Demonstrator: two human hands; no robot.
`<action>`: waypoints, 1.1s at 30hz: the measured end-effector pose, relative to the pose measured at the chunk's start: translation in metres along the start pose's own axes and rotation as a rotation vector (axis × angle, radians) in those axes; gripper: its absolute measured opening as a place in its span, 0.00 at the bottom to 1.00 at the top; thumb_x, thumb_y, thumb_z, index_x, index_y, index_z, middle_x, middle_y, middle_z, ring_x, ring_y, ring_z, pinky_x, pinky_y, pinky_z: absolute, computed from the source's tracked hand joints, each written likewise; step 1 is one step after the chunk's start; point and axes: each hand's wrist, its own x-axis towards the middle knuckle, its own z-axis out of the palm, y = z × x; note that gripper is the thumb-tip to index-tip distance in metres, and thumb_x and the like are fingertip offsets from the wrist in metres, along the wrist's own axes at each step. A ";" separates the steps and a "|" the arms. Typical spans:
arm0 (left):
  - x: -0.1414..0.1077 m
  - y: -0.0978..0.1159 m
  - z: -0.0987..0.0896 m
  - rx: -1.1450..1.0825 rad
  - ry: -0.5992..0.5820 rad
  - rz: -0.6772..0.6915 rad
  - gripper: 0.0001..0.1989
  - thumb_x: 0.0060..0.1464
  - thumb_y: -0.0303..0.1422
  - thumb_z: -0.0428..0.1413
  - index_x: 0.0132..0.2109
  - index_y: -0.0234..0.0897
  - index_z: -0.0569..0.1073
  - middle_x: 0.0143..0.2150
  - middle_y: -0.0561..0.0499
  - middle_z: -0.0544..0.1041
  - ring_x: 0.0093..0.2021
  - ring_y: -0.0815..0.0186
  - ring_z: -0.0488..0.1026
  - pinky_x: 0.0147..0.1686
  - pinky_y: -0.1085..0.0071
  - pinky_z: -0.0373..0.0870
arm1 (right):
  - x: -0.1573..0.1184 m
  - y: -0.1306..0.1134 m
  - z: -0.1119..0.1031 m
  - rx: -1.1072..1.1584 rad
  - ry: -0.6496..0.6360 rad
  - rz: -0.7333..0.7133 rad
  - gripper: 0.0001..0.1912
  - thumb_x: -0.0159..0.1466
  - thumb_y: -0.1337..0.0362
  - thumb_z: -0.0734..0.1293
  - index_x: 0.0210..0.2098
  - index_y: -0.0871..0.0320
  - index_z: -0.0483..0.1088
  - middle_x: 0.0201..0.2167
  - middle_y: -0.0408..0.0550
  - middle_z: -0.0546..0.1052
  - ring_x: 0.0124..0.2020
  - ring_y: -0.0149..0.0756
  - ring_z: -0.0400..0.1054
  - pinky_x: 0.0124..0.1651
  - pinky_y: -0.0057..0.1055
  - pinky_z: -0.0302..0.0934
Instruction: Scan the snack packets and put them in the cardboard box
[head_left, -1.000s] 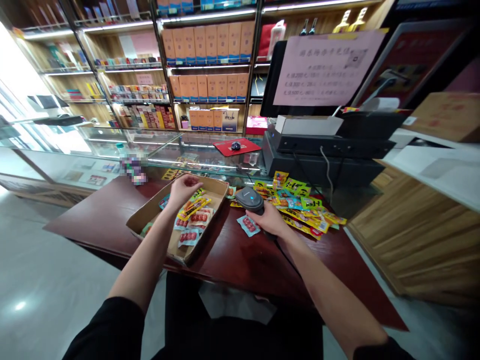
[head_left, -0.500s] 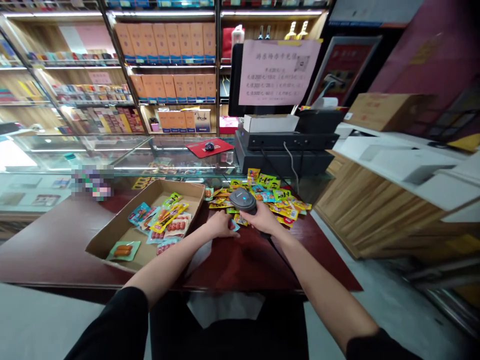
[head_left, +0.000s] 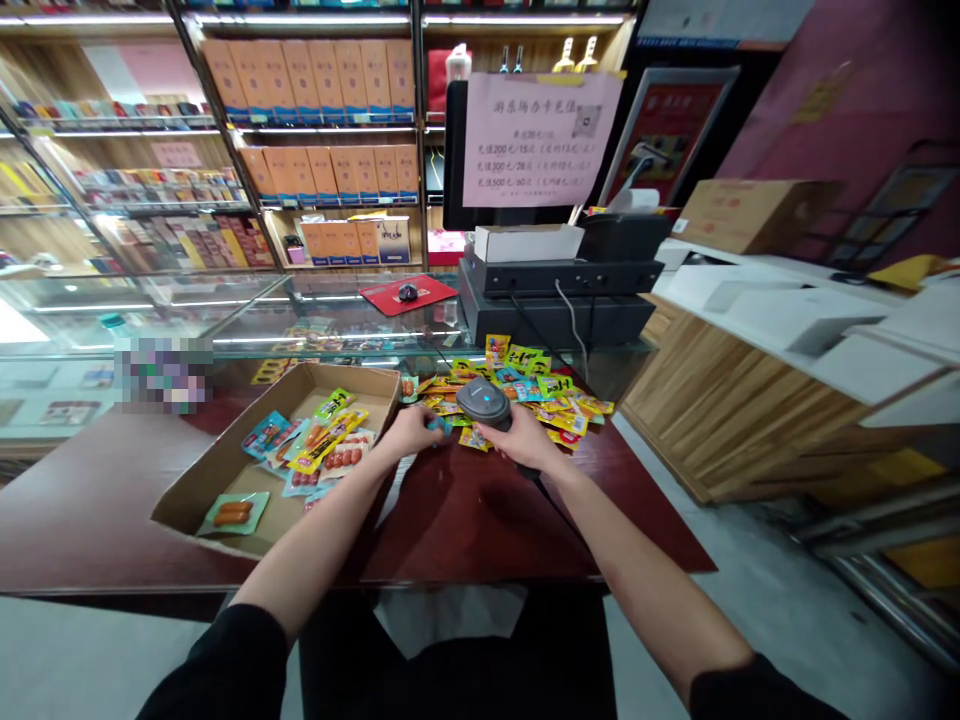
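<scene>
My right hand (head_left: pixel 523 437) is wrapped round the handle of a black barcode scanner (head_left: pixel 484 400), whose head points away from me over a heap of snack packets (head_left: pixel 559 395). Pinched in my left hand (head_left: pixel 410 432) is a small blue snack packet (head_left: pixel 439 426), partly covered by the fingers. It is just left of the scanner, at the near edge of the heap. Left of that hand, a shallow cardboard box (head_left: pixel 217 455) holds several sausage packets (head_left: pixel 341 455), some overlapping and one lying alone (head_left: pixel 234 513) near its front corner.
A glass display counter (head_left: pixel 322 300) runs behind the dark red table (head_left: pixel 480 530). On it are a mouse on a red pad (head_left: pixel 412 295) and a monitor with a pink notice (head_left: pixel 536 140). The scanner's cable (head_left: pixel 559 505) trails over the table. White-topped wooden cabinets (head_left: pixel 720 400) stand at right.
My left hand has moved left and slightly away from me with the blue packet, which shows more now. My right hand still holds the scanner in nearly the same place. The view has shifted slightly.
</scene>
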 end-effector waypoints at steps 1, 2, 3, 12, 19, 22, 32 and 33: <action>0.003 -0.003 -0.007 -0.108 0.034 -0.043 0.07 0.44 0.34 0.61 0.30 0.34 0.75 0.25 0.53 0.74 0.28 0.66 0.70 0.32 0.71 0.67 | 0.000 0.000 0.001 0.007 0.000 0.000 0.14 0.56 0.59 0.70 0.40 0.58 0.76 0.31 0.50 0.81 0.36 0.45 0.75 0.40 0.38 0.68; 0.005 -0.006 -0.013 -0.223 0.068 -0.072 0.09 0.42 0.36 0.63 0.30 0.34 0.74 0.24 0.54 0.74 0.27 0.67 0.70 0.31 0.72 0.67 | 0.000 0.000 0.002 0.016 -0.001 0.003 0.14 0.56 0.59 0.70 0.40 0.59 0.76 0.32 0.50 0.81 0.37 0.45 0.75 0.40 0.38 0.68; 0.006 -0.008 -0.017 -0.346 0.095 -0.087 0.12 0.41 0.37 0.64 0.29 0.34 0.74 0.24 0.54 0.74 0.27 0.67 0.71 0.31 0.72 0.68 | -0.001 -0.001 0.003 0.025 -0.003 0.009 0.15 0.56 0.59 0.70 0.40 0.59 0.76 0.31 0.50 0.81 0.37 0.45 0.75 0.40 0.38 0.68; 0.007 -0.002 -0.036 -1.122 0.194 -0.097 0.26 0.30 0.41 0.73 0.36 0.31 0.75 0.36 0.47 0.80 0.36 0.64 0.77 0.39 0.65 0.77 | -0.004 -0.008 0.007 0.052 -0.047 -0.009 0.19 0.56 0.60 0.70 0.46 0.61 0.76 0.44 0.52 0.81 0.45 0.47 0.75 0.50 0.41 0.66; 0.006 -0.005 -0.042 -1.112 0.192 -0.113 0.26 0.30 0.40 0.73 0.37 0.31 0.77 0.36 0.47 0.81 0.34 0.64 0.78 0.35 0.69 0.78 | -0.003 -0.005 0.012 0.038 -0.039 -0.012 0.19 0.56 0.61 0.71 0.46 0.60 0.76 0.45 0.52 0.81 0.46 0.47 0.75 0.51 0.43 0.66; 0.005 -0.004 -0.043 -1.095 0.176 -0.124 0.26 0.29 0.40 0.73 0.37 0.32 0.78 0.35 0.48 0.81 0.34 0.65 0.78 0.35 0.69 0.78 | -0.002 -0.005 0.013 0.036 -0.038 -0.037 0.20 0.56 0.61 0.71 0.48 0.60 0.76 0.46 0.53 0.80 0.47 0.46 0.74 0.52 0.43 0.66; 0.006 -0.007 -0.041 -1.061 0.231 -0.124 0.27 0.27 0.37 0.73 0.38 0.32 0.77 0.33 0.49 0.81 0.32 0.64 0.77 0.33 0.66 0.78 | -0.004 -0.013 0.012 0.013 -0.060 -0.025 0.19 0.56 0.61 0.71 0.45 0.62 0.77 0.42 0.54 0.81 0.44 0.46 0.75 0.49 0.40 0.67; 0.006 -0.007 -0.041 -1.059 0.225 -0.119 0.27 0.27 0.37 0.73 0.38 0.32 0.77 0.33 0.49 0.81 0.32 0.64 0.77 0.34 0.66 0.78 | -0.004 -0.014 0.012 0.011 -0.061 -0.023 0.19 0.56 0.61 0.71 0.45 0.62 0.77 0.42 0.54 0.81 0.44 0.46 0.75 0.49 0.41 0.67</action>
